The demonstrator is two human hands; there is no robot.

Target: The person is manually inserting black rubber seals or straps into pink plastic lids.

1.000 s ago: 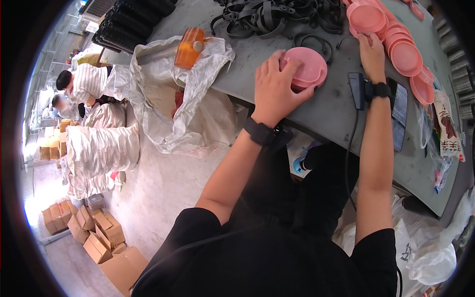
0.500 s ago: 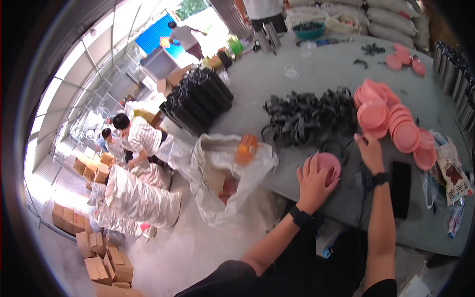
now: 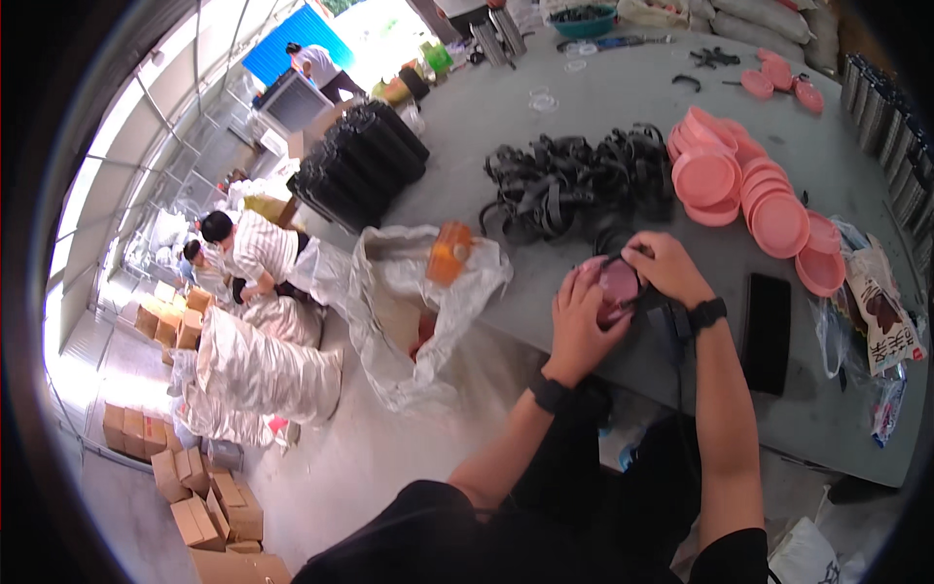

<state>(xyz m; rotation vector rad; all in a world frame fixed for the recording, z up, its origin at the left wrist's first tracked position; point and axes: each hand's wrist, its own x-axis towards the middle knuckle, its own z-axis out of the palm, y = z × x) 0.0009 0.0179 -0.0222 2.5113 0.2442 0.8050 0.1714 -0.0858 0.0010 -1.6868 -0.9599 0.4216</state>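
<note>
At far left, cardboard boxes (image 3: 199, 506) lie on the floor beside stuffed sacks (image 3: 263, 370). An open plastic bag (image 3: 418, 292) slumps against the grey table (image 3: 584, 88). The left hand (image 3: 581, 316) cups a pink lid (image 3: 617, 282) at the table's near edge, fingers wrapped around it. The right hand (image 3: 664, 269) pinches a black ring (image 3: 623, 261) onto the lid's rim. Beyond lie more black rings (image 3: 569, 185), then stacked pink lids (image 3: 749, 190); a black phone (image 3: 767, 331) lies right.

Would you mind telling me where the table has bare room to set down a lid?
Bare grey table lies beyond the black rings. Crowded: around the pink lids, and the near edge, where both hands hold a lid.
</note>
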